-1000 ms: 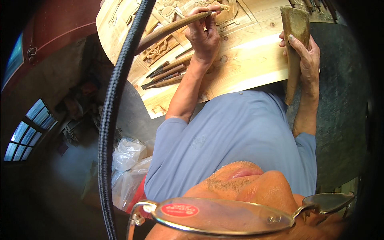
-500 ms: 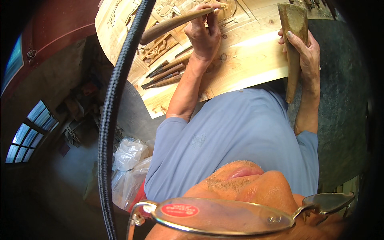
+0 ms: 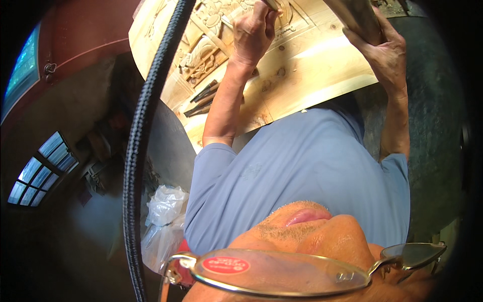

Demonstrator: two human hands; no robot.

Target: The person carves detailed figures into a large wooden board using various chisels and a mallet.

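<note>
My left hand (image 3: pixel 254 32) is closed round a wood chisel (image 3: pixel 272 4) over the carved part of a pale wooden panel (image 3: pixel 322 60). Most of the chisel is hidden by the fingers or cut off by the top edge. At the upper right, my right hand (image 3: pixel 385 58) grips a brown wooden mallet (image 3: pixel 358 20), raised and slanting up to the left, partly out of the picture. Several more carving chisels (image 3: pixel 205 98) lie on the panel beside my left forearm, which covers part of them. Relief figures (image 3: pixel 204 53) show left of my left hand.
A black braided cable (image 3: pixel 138 146) runs down the left side in front of everything. Clear plastic bags (image 3: pixel 166 206) stand below left of the panel. A dark rounded surface (image 3: pixel 432 126) lies at the right. Farther left are a barred window (image 3: pixel 43 171) and a red panel (image 3: pixel 85 25).
My right hand has raised and tilted the mallet, which hung upright before. My left hand has turned the chisel; its long handle no longer stretches out to the left.
</note>
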